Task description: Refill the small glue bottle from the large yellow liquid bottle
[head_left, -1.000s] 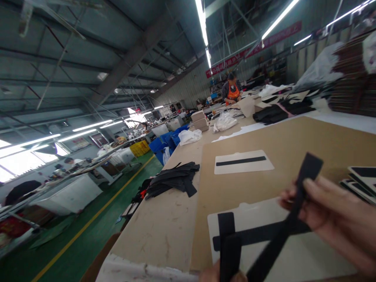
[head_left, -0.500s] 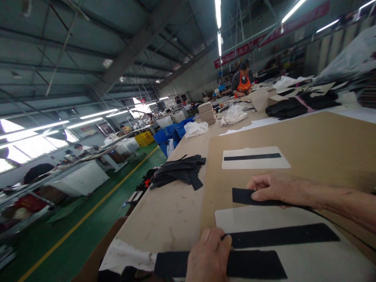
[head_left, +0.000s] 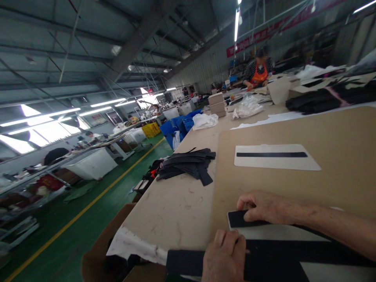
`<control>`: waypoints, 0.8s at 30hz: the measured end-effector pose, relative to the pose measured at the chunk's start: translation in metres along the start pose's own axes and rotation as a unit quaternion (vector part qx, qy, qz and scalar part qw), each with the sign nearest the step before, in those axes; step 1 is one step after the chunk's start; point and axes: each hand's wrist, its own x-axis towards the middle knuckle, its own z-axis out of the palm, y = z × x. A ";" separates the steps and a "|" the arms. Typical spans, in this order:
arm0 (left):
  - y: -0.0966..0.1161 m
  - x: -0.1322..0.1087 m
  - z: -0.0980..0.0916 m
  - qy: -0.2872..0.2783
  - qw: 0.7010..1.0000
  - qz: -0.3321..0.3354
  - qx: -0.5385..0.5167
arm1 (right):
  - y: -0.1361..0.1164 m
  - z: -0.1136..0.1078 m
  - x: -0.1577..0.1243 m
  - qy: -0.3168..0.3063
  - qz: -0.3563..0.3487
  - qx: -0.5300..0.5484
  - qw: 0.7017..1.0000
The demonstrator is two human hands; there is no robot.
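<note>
Beneath and beyond both hands, a broad worktable (head_left: 176, 207), pale, matte and scuffed, with a creased white covering (head_left: 141, 243) at the corner left of the left hand (head_left: 225, 256). Over much of it, ahead of the right hand (head_left: 261, 207) and off to its right, a smooth brown sheet (head_left: 346, 152), straight-edged. Far past the right hand, a bundle (head_left: 311, 101) of floppy black material. Directly under the hands, a flat off-white panel (head_left: 288, 232), partly hidden. Beyond the right hand, well apart, a similar far panel (head_left: 276, 163) with a dark band (head_left: 272, 154) lengthwise. Ahead and leftward of the left hand, a loose, fanned strip heap (head_left: 186, 164), black and flat.

Hands near each other, apart. Clamps right thumb and fingers on the end of a matte black strip (head_left: 236, 218), at the panel's upper-left corner. Crosses a straight-edged lower strip (head_left: 185, 262) with bent left fingers; cannot tell whether gripped or merely pressed. Right of the left hand, a flat middle strip (head_left: 293, 247).
</note>
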 end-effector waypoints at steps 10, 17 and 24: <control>0.019 0.004 -0.009 -0.021 0.994 -0.094 0.043 | -0.009 0.003 -0.003 0.017 0.027 -0.060 0.998; 0.022 0.015 -0.024 -0.166 0.979 -0.120 -0.005 | -0.003 0.009 0.002 0.021 0.019 -0.066 0.997; 0.010 0.016 -0.026 -0.197 0.976 -0.086 -0.015 | -0.004 -0.034 -0.035 -0.010 0.025 -0.061 0.998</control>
